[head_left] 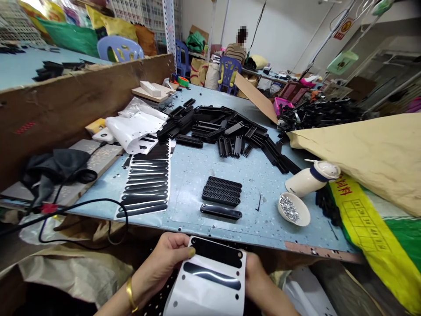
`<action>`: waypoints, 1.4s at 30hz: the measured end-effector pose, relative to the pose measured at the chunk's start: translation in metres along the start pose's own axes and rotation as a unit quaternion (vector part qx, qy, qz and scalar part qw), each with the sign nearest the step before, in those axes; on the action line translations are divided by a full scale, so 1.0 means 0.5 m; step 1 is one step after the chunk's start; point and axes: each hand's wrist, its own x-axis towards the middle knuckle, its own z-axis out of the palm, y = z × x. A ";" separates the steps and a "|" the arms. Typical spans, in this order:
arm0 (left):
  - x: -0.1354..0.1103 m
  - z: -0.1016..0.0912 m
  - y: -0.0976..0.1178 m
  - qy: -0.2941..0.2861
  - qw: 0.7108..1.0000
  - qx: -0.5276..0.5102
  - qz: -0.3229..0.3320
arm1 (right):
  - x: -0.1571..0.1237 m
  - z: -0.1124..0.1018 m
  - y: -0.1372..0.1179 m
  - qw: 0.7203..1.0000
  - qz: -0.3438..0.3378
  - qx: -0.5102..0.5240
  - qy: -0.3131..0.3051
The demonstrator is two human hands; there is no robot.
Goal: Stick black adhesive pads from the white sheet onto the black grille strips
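Observation:
A white backing sheet of black stickers (210,296) is held up in front of the table's near edge. My left hand (176,250) pinches its upper left corner, thumb on top beside a long black sticker (217,252). On the opposite side, my right hand (255,276) grips the sheet's edge, its fingertips partly hidden. A second glossy black sticker (212,275) lies lower on the sheet. Just beyond my hands, a smooth black bar (221,212) rests on the blue table (184,184), next to several black bars with a perforated texture (222,191).
Another sticker sheet (146,184) lies at left near a black cable (98,200). A pile of black plastic parts (226,127) covers the table's middle. On the right are a hex key (259,202), a bowl of small metal pieces (301,215) and a white flask (304,180). A person (237,50) sits far off.

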 end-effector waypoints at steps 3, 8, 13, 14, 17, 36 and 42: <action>0.012 0.003 0.007 -0.010 1.000 0.010 0.005 | 0.011 -0.096 -0.016 0.985 -0.056 -0.089 0.134; 0.025 0.036 0.026 -0.039 0.998 0.042 0.009 | 0.057 -0.086 -0.111 0.952 -0.241 -0.094 0.166; 0.024 0.061 0.046 -0.055 0.997 0.049 0.036 | 0.097 0.014 -0.156 0.979 -0.190 0.032 0.065; 0.024 0.060 0.045 -0.056 0.997 0.033 0.035 | 0.099 0.026 -0.155 0.984 -0.158 0.072 0.045; 0.028 0.054 0.036 -0.055 0.998 -0.029 0.008 | 0.099 0.041 -0.145 0.978 -0.043 0.203 0.015; 0.032 -0.053 0.043 0.134 0.876 0.400 0.234 | 0.191 -0.088 -0.128 0.953 -0.048 0.210 0.215; 0.080 0.027 0.119 0.036 0.950 0.267 0.157 | 0.223 -0.028 -0.155 0.966 -0.241 0.014 0.096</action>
